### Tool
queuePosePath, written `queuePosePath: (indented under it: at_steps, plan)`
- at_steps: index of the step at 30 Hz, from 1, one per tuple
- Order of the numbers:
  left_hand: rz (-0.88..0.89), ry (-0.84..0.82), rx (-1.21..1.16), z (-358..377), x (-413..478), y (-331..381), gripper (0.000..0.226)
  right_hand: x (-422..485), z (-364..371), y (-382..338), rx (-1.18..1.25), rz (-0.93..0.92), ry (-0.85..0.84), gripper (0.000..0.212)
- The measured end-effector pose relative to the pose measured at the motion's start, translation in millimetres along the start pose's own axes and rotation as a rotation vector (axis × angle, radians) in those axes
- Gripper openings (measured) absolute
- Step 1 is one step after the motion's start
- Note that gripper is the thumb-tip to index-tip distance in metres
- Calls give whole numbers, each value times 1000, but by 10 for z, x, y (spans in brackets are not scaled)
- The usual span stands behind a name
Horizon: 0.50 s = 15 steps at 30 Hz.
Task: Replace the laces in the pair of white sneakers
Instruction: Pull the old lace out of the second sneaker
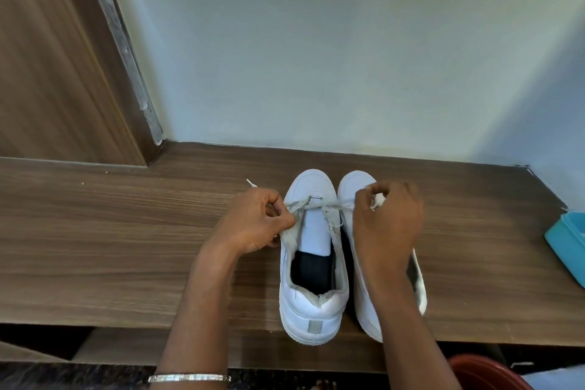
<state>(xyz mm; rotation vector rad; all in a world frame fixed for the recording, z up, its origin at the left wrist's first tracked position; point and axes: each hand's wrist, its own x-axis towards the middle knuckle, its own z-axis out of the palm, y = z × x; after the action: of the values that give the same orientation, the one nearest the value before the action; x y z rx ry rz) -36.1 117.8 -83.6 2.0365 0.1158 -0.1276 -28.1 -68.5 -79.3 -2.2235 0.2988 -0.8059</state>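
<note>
Two white sneakers stand side by side on a wooden shelf (126,231), toes toward the wall. The left sneaker (311,301) shows its tongue and dark inside. A white lace (329,205) runs across its lowest eyelets. My left hand (253,222) pinches one end of the lace to the left of the shoe, and the lace tip sticks out behind the hand. My right hand (386,222) grips the other end above the right sneaker (351,184), which it largely covers.
A pale wall rises just behind the shoes. A wooden panel (47,57) stands at the left. A blue plastic box (569,244) lies at the right edge of the shelf. A red-brown tub (484,372) sits below, at the lower right.
</note>
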Motion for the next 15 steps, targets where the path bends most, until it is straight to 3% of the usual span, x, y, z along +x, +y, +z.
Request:
queuePosePath:
  at_steps: [3,9,15]
  plan:
    - [0,-2,-3,2,-2,2,12,44,-20,60,-66,-42,-33,6]
    - [13,0,0,4,-13,17,13,-197,130,-113,-277,-291,-436,26]
    - [19,15,23,4,-19,23,14,-233,181,-74,-207,-247,-323,5]
